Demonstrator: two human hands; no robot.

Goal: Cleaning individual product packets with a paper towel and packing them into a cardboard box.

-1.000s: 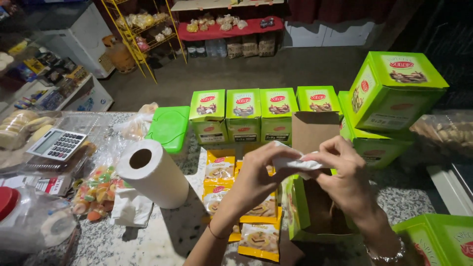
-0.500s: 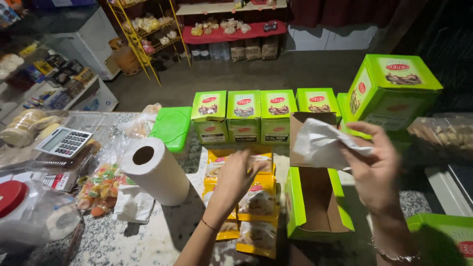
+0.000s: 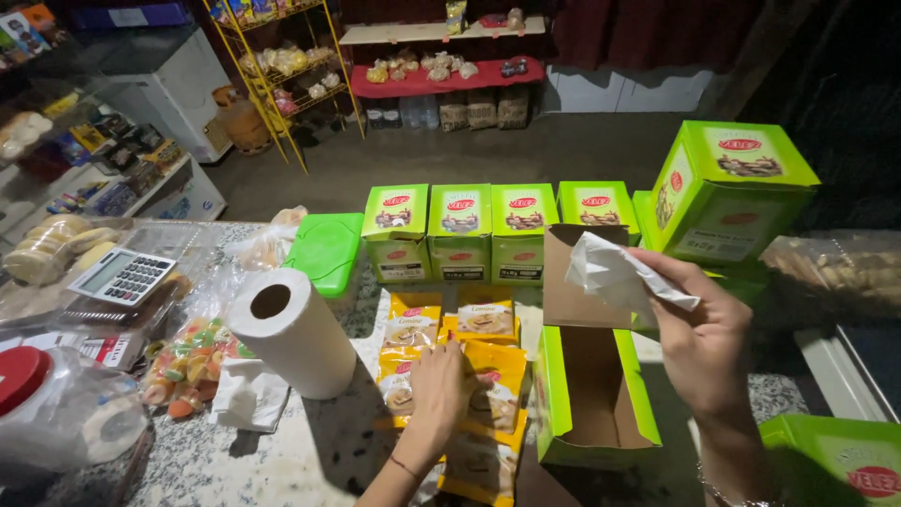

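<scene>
Left hand [image 3: 439, 390] lies flat on the yellow packets [image 3: 488, 324], lower centre, apparently gripping none | right hand [image 3: 699, 343] pinches white paper [image 3: 615, 272] above the open green box [image 3: 591, 394] | we keep the packets stacked square.

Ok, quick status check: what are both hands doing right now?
Left hand flat on yellow snack packets. Right hand pinching crumpled white tissue above open green cardboard box. White paper roll lies left, apart.
</scene>
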